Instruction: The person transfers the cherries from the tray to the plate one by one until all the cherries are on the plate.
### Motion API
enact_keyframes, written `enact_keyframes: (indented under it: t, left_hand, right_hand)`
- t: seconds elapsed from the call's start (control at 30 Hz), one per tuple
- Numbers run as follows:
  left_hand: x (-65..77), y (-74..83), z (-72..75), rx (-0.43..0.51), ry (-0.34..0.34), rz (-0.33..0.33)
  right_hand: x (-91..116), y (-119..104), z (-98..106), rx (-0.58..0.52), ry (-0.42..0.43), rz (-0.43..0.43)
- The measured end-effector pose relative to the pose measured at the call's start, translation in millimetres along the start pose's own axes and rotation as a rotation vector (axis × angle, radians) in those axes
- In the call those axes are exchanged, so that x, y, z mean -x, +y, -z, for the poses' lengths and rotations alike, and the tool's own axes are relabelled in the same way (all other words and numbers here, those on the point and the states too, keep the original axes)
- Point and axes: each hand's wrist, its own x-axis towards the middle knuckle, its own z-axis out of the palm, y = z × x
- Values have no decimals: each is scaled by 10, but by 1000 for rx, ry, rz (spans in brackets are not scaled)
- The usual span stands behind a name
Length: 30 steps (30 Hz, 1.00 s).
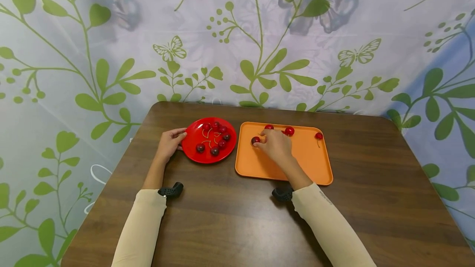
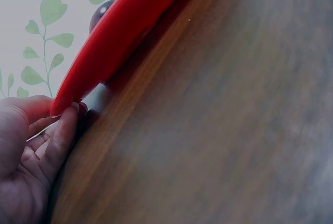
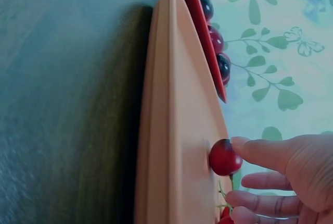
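Note:
My left hand holds the red plate by its left rim. In the left wrist view the thumb and fingers pinch the plate's edge. Several dark red cherries with stems lie on the plate. My right hand is over the orange tray, thumb and fingers curled about a dark cherry. In the right wrist view the thumb tip lies against this cherry, low over the tray surface. Its green stem points toward the other fingers.
More red cherries lie beyond my right hand on the tray. A single cherry with its stem is near the tray's right edge. Plate and tray sit side by side on a brown wooden table. A leaf-patterned curtain hangs behind.

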Motion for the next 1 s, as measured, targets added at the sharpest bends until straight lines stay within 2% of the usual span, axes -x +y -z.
enact_keyframes:
  t: [0.17, 0.3, 0.4, 0.7, 1.0]
  left_hand:
    - [80, 148, 8, 14, -22, 20]
    - [167, 294, -6, -3, -35, 24]
    - [190, 336, -15, -14, -34, 18]
    - [196, 363, -25, -29, -34, 17]
    - [192, 335, -22, -14, -36, 19]
  right_hand:
    - [-27, -39, -46, -5, -17, -20]
    - [-54, -59, -83, -2, -21, 4]
    - [-65, -70, -98, -2, -5, 31]
    - [-60, -83, -102, 18, 3, 108]
    - [-53, -62, -120, 1, 4, 84]
